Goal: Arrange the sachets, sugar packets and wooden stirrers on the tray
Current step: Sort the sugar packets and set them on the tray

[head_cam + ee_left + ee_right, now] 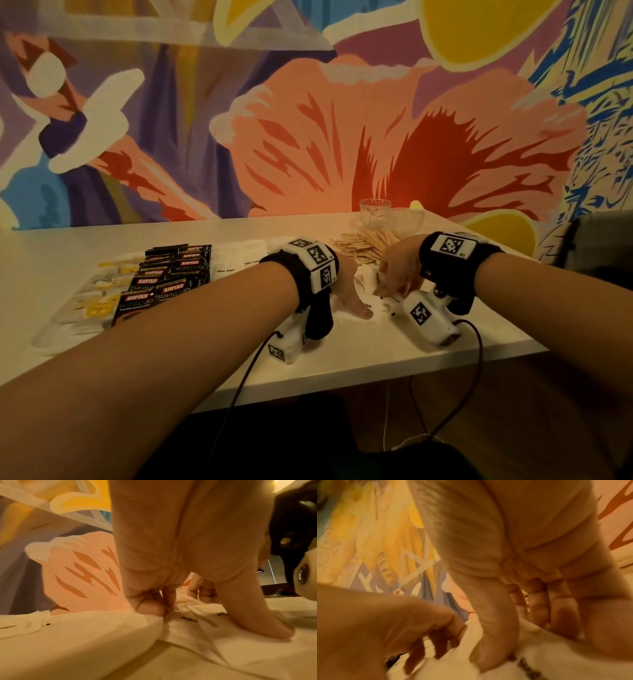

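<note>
A clear tray (58, 329) lies at the left with yellow sachets (99, 305) and rows of black Kopiko sachets (171, 277). White sugar packets (342, 317) lie loose on the table mid-right. My left hand (352, 291) rests on them, fingers curled against a bunched packet (188, 628) and thumb (257, 622) pressed flat. My right hand (397, 274) is just to the right and grips white packets (539, 649) between thumb and fingers. A pile of wooden stirrers (363, 243) lies behind both hands.
More sugar packets (239, 263) lie in a row beside the black sachets. Two glass cups (375, 212) (409, 221) stand behind the stirrers near the painted wall. The table's front edge (376, 377) runs below my wrists. A dark chair back (599, 240) stands at the right.
</note>
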`<action>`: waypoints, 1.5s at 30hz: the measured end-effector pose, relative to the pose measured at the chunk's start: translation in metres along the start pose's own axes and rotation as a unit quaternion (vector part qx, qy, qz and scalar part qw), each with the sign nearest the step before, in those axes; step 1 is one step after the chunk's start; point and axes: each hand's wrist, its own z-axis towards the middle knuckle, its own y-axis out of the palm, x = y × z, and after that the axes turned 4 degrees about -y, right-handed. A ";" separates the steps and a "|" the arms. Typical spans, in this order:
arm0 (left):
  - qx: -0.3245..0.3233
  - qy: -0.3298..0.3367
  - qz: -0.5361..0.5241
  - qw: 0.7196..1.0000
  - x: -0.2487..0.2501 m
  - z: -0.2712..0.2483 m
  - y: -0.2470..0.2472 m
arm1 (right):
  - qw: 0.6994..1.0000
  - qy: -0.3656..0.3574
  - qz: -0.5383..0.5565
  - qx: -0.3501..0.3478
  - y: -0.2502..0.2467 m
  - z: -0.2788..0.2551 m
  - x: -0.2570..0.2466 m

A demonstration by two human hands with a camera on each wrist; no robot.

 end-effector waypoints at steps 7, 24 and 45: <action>0.023 -0.014 -0.058 0.998 0.002 0.003 0.003 | 0.996 -0.062 0.060 -0.029 0.005 0.001 -0.012; 0.104 0.039 -0.516 0.849 -0.027 0.003 -0.006 | 0.858 -0.243 0.451 -0.035 -0.013 -0.023 -0.004; 0.158 0.041 -0.819 0.550 -0.217 -0.094 0.011 | 0.660 -0.482 0.577 0.003 0.008 0.002 -0.226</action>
